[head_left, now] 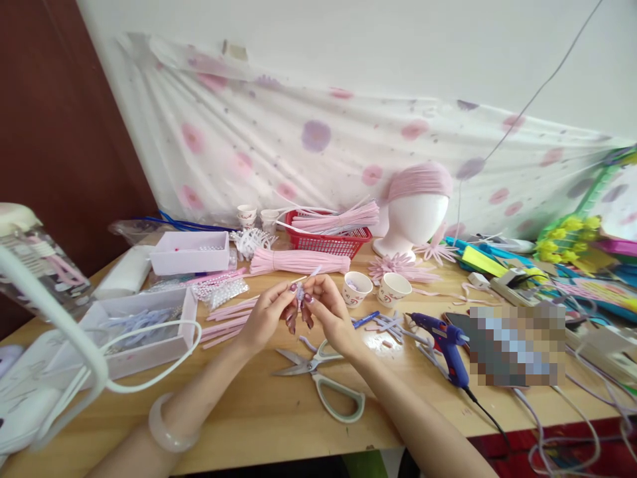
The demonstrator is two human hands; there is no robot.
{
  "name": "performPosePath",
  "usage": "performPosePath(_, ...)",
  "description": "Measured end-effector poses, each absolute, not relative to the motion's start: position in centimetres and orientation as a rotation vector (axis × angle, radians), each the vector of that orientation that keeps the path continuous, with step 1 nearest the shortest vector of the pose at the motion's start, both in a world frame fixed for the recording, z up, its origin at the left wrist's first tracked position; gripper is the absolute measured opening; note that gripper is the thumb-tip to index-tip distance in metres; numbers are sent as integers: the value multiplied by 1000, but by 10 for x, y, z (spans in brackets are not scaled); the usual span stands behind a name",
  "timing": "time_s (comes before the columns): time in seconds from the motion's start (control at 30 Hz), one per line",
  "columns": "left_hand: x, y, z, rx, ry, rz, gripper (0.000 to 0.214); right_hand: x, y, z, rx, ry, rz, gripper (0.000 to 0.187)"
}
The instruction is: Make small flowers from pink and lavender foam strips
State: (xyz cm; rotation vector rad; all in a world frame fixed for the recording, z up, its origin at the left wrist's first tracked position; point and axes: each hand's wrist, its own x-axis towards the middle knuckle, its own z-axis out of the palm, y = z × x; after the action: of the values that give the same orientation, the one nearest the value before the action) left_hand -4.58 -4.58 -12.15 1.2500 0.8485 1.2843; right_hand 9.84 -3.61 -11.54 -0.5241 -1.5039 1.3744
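Note:
Between my two hands, above the middle of the table, is a small lilac pipe cleaner piece (299, 293), bent or bunched up; its exact shape is partly hidden by fingers. My left hand (269, 313) pinches it from one side, with a thin pale stem poking up near the fingertips. From the other side my right hand (332, 312) has its fingers closed on the same piece. Below both hands lie opened scissors (340, 400) with pale grey-green handles. Two paper cups (395, 290) stand just beyond my right hand, one containing lilac bits.
A blue hot glue gun (442, 342) lies at right beside a phone (462, 332) and cables. Pink pipe cleaners (298, 261) and a red basket (323, 244) are behind. White boxes (186, 332) stand left, near a white lamp arm (70, 332). A foam head (415, 219) stands behind the cups.

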Motion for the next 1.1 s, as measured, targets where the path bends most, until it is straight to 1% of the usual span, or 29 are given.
performPosePath(0.07, -47, -45, -122, 1232, 849, 1279, 36, 100, -36, -114, -513, -1538, 1373, 18)
performPosePath(0.13, -47, -44, -122, 1224, 862, 1287, 34, 102, -35, -114, -566, -1645, 1304, 17)
performPosePath(0.2, -47, -44, -121, 1234, 879, 1286, 31, 105, -32, -113, -666, -1797, 1111, 13)
performPosePath(0.3, -48, -42, -120, 1268, 897, 1254, 30, 112, -25, -113, -712, -2000, 706, 8)
performPosePath(0.4, -51, -40, -118, 1302, 916, 1220, 32, 118, -17, -112, -623, -2121, 464, 12)
performPosePath(0.67, -58, -39, -115, 1280, 967, 1070, 31, 121, -14, -115, -544, -2271, 304, 21)
performPosePath(0.9, -58, -40, -118, 1267, 1044, 1012, 28, 117, -23, -112, -653, -2463, 60, 17)
performPosePath(1.0, -56, -39, -118, 1271, 1037, 1043, 28, 116, -24, -110, -648, -2485, 38, 18)
performPosePath(1.1, -54, -39, -116, 1259, 987, 1061, 30, 120, -20, -110, -550, -2403, 97, 21)
